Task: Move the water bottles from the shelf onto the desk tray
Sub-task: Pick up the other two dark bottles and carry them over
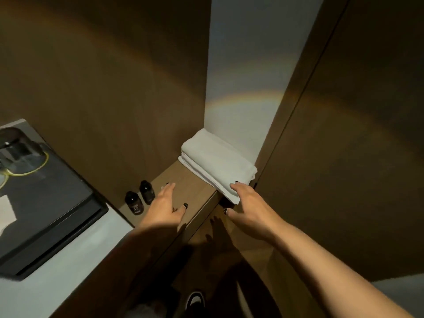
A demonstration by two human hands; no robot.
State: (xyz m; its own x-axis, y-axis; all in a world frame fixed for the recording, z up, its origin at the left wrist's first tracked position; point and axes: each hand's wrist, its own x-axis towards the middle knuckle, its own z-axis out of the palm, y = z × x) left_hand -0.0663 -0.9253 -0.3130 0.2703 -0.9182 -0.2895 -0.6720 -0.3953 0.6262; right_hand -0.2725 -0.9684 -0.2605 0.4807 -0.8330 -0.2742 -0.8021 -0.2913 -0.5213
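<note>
Two small dark bottles (134,203) (146,192) stand side by side at the left end of a wooden shelf (195,191). My left hand (165,206) hovers flat over the shelf just right of them, fingers apart, holding nothing. My right hand (246,203) grips the near corner of a folded white towel (218,162) that lies on the right part of the shelf, thumb under the shelf edge. A dark tray (68,203) sits on the white desk (68,260) at lower left.
A glass kettle (17,146) with a yellow-green ring stands on the tray's far end, and a white paper (5,211) lies on its left. Brown wood panels enclose the shelf on both sides. A shoe (195,299) shows on the floor below.
</note>
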